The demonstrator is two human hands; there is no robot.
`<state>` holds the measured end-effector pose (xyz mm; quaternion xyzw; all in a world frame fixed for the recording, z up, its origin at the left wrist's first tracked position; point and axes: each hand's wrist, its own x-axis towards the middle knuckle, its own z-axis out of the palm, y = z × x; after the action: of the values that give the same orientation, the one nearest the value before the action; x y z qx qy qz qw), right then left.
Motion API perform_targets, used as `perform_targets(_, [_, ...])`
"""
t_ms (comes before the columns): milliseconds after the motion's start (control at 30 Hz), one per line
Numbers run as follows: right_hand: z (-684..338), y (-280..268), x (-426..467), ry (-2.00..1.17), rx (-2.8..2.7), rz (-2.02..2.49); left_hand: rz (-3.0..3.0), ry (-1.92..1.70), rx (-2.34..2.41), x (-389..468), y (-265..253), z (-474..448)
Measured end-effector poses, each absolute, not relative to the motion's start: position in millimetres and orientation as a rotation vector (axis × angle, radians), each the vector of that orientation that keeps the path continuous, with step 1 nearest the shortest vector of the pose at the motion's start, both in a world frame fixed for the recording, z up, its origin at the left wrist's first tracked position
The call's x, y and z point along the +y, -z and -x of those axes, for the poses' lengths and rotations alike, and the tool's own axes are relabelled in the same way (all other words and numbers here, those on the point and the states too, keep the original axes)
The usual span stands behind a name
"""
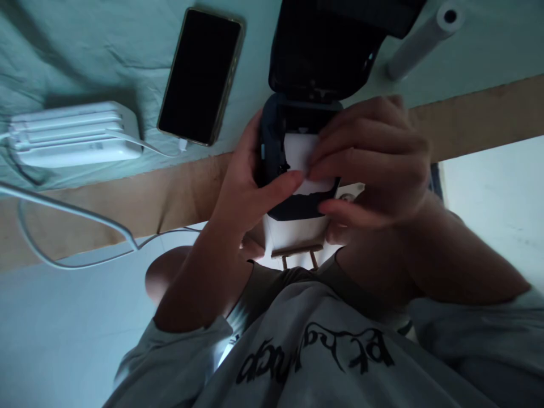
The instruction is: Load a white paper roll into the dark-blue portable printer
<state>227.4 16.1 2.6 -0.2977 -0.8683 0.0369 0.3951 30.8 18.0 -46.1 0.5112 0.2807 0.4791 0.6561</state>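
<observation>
A small dark portable printer (272, 141) lies at the table's edge with its black lid (323, 56) swung up and back. Inside its compartment sits a white paper roll (297, 148), partly hidden by my fingers. My left hand (249, 184) is wrapped round the printer's left side, its thumb pressing on the paper. From the right, my right hand (378, 161) reaches over the compartment with its fingertips closed on the paper roll; its thumb is near the printer's front edge.
A phone (202, 76) lies left of the printer, plugged into a white cable from a white power bank (76, 135). A white rolled tube (419, 48) is at the upper right. The green-covered table has a wooden edge (191, 187); a thicker cable (76, 212) loops over it.
</observation>
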Motion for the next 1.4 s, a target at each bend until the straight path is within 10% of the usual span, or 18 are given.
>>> perform_targets(600, [-228,22,36,-0.984,-1.528,0.892,-1.201,-1.1,0.725,17,45,-30])
perform_targets(1400, [-229,18,35,-0.801,-1.943,0.833,-0.749,-1.112,0.608,15,21,-41])
